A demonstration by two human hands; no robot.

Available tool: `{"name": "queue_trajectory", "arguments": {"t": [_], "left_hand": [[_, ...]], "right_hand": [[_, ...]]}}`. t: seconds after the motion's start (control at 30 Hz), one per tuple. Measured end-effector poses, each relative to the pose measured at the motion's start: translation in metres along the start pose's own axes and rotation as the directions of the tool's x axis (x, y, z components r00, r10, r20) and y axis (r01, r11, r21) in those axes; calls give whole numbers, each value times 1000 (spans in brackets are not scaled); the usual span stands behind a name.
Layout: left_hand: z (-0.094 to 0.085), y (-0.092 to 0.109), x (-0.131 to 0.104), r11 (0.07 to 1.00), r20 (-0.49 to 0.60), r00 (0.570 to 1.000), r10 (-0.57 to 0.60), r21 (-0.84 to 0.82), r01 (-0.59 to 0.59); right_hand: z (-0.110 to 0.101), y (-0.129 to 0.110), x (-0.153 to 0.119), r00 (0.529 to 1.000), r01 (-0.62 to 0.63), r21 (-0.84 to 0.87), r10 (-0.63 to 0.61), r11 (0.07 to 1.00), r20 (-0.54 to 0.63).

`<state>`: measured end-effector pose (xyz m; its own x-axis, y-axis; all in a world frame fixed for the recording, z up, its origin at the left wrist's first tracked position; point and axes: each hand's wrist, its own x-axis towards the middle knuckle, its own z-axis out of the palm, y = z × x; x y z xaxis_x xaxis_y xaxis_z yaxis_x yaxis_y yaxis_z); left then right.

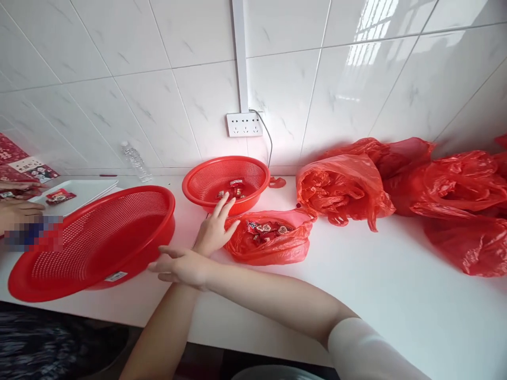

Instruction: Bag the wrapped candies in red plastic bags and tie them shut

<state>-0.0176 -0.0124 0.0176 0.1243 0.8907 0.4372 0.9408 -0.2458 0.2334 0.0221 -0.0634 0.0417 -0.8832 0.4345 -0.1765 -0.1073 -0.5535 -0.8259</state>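
My arms cross, the right forearm lying over the left. In front of the smaller red plastic basket (253, 199) is my left hand (216, 227), fingers stretched out and apart with nothing in them. Several small wrapped packets (237, 190) lie inside that basket. Close by on the right, an open red plastic bag (277, 254) holds several red-wrapped packets (267, 229). My right hand (178, 266) hovers by the right side of the large red basket (158, 232), its fingers spread and holding nothing. I cannot tell whether it touches the rim.
Several red plastic bags (344, 184) stand along the wall at right. A clear bottle (137, 162) leans by the wall. At far left, another person's hands (19, 211) are beside a white tray (91, 190) with a red packet (59, 197). A power strip (244, 125) is on the wall.
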Motion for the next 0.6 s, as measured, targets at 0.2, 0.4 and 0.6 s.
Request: {"name": "queue_trajectory", "arguments": {"t": [0.2,0.4,0.6], "left_hand": [[-38,20,-2,944,-139,939,-314,63,325],[-33,-9,-2,807,310,745,-590,230,543],[-14,-21,1,845,509,695,-508,141,515]], "right_hand": [[-69,-87,-135,939,287,-899,-284,332,195],[-169,-120,-197,656,-635,-772,-524,5,-543],[-205,-120,-191,723,-664,-747,-241,13,-647]]}}
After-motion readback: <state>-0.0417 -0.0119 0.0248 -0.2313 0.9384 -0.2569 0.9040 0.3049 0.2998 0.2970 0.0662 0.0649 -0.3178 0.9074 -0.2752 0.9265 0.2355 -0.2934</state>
